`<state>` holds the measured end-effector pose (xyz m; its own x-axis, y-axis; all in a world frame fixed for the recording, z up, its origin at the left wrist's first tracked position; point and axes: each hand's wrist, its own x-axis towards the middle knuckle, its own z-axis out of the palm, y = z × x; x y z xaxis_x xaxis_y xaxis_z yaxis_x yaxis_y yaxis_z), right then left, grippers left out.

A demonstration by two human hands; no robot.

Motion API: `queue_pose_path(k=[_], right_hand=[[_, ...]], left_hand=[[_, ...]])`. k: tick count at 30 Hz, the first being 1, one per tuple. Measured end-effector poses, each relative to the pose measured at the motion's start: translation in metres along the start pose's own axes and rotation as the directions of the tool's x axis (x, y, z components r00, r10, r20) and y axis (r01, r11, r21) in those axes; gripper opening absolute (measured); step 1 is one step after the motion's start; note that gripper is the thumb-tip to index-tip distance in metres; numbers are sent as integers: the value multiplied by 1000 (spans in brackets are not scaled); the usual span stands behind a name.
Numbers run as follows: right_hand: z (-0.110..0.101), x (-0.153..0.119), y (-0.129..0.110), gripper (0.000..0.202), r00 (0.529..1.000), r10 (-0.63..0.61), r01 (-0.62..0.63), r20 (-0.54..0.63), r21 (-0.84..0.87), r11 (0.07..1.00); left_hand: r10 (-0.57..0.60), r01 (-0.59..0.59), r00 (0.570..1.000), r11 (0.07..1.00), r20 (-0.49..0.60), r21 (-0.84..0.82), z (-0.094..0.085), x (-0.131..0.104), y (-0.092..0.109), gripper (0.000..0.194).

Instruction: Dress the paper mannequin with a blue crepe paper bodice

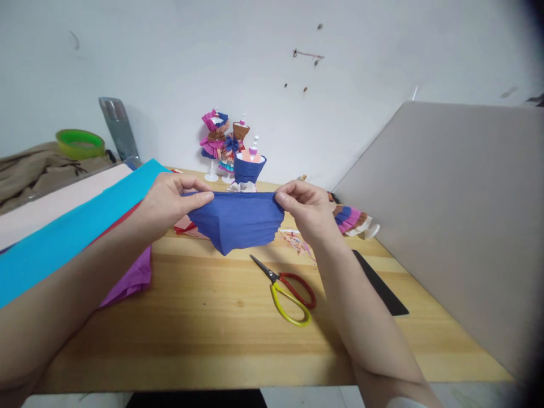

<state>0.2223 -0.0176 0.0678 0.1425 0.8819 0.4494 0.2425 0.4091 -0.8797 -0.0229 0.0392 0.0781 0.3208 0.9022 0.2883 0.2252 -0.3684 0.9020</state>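
A piece of dark blue crepe-like paper (242,221) is stretched between my hands above the wooden table. My left hand (178,198) pinches its upper left corner between thumb and fingers. The upper right corner is pinched by my right hand (301,207). The paper's top edge is straight and its lower edge hangs down unevenly. Just behind it stands a small dress form with a blue top (250,169). Below the paper, scissors with one red and one yellow handle (293,292) lie partly open on the table.
Two more decorated dress forms (215,136) stand by the wall. Cyan paper (89,226) and other sheets lie at left, near green tape (80,144) and a bottle (119,130). Paper scraps (297,243), a black flat object (378,283) and a grey panel (450,215) are at right.
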Motion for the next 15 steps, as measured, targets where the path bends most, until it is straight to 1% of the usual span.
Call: queue_pose_path(k=[3,7,11,15], right_hand=[[0,-1,0,21,1000,-21,21,-9,8,1000],[-1,-1,3,19,999,-23,23,-41,14,1000],[-3,0,8,22,999,37,-31,-38,149,988],[-4,2,8,29,993,114,-100,-39,259,961]], left_hand=[[25,-24,1000,1000,11,-15,-1,2,-2,21],[38,-38,999,999,-19,-26,-2,5,-6,20],[34,-37,999,989,-20,-144,-2,5,-8,24],[0,5,1000,975,22,-223,-1,2,-7,24]])
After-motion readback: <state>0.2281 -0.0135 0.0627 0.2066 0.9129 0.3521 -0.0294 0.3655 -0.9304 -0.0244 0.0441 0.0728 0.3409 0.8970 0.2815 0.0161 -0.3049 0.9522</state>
